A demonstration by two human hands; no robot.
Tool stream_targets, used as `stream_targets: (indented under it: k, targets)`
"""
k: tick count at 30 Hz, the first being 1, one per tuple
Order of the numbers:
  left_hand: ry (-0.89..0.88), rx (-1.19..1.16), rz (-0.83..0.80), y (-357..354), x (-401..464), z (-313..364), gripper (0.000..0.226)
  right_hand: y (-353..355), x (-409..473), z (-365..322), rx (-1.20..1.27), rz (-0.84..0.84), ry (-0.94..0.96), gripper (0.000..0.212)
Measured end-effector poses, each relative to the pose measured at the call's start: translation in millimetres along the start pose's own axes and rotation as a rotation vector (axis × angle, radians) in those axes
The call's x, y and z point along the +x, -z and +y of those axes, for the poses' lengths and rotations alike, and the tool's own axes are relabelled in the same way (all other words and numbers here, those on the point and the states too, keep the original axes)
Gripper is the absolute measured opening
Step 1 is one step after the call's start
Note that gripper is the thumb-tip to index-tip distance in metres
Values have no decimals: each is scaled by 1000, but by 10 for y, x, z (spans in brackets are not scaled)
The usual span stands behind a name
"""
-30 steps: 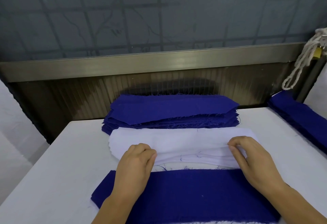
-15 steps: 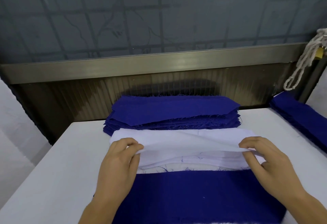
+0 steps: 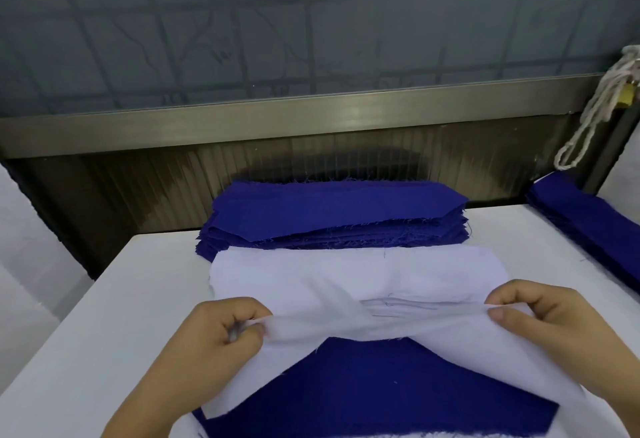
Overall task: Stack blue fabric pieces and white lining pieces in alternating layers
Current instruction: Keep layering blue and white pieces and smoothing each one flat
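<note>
Nearest, a blue piece (image 3: 363, 389) lies flat on the white table (image 3: 104, 299), long axis left-right, top of the near stack; a white edge peeks out under it at the bottom of the view. Above it a white lining piece (image 3: 346, 328) hangs stretched between both hands, long axis also left-right and roughly parallel to the blue piece, sagging and a little twisted in the middle. Left hand (image 3: 221, 333) pinches the left end, fingers curled, thumb against them clamped on the cloth, forearm coming in from bottom left. Right hand (image 3: 540, 323) pinches the right end the same way, thumb on top, forearm coming in from bottom right. Both hands sit about level, neither clearly nearer. The lining's ends drape down over the blue piece's left and right parts; its centre is bare. Judgement: the lining must come toward the near side and down to cover the blue piece, ends matched to ends. Just beyond, the white lining stack (image 3: 346, 275) lies flat. Farther still a blue stack (image 3: 339, 216) sits against the back edge. More blue fabric (image 3: 588, 223) lies far right, a rope (image 3: 595, 108) hanging above it.
</note>
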State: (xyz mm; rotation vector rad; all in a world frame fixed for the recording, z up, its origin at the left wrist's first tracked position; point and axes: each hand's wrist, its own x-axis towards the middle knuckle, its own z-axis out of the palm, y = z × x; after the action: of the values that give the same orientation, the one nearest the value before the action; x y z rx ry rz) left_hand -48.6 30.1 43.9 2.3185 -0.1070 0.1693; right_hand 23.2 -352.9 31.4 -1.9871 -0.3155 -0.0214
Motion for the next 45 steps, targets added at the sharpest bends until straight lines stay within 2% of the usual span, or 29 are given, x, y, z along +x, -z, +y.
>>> stream_targets:
  k: [3,9,15,19,21,23,25,27,29,30,31,34,39,42,45]
  targets:
    - [63,74,25,-68,48,-118,15,-8,25,15,-38,-43,-50,14]
    - [-3,166,163,-170,100,-136,24,-79,65,88,-240,-79,-50,16]
    - [-34,137,272,-190,118,-110,33,-150,132,46,-271,79,-18,18]
    - [-37,150,376,-163,118,-55,32,-165,73,-243,-315,284,153,16]
    - [-13,90,405,-86,89,-14,30,-126,-28,-396,-322,274,215,12]
    - [13,-64,354,54,41,13,19,-51,-155,-510,-293,197,208,24]
    - [52,-168,221,196,-13,13,14,46,-244,-567,-258,82,169,33]
    - [93,-143,15,245,-30,-18,13,73,-285,-586,-140,-119,47,28]
    - [115,-37,-157,190,-17,-70,21,4,-291,-533,-155,-283,-52,9]
    - [123,9,-186,145,1,-107,27,-48,-282,-478,-230,-312,-52,8]
    - [134,37,-195,103,18,-146,30,-115,-273,-413,-311,-327,-51,17]
    - [142,65,-175,5,66,-241,27,-347,-283,-278,-451,-356,-74,23]
    - [118,59,17,-64,99,-282,27,-449,-209,-216,-572,-151,-70,23]
    - [87,-8,231,-61,116,-231,31,-338,32,-275,-574,0,45,17]
    - [13,-38,365,-111,137,-143,31,-278,366,-328,-669,240,234,7]
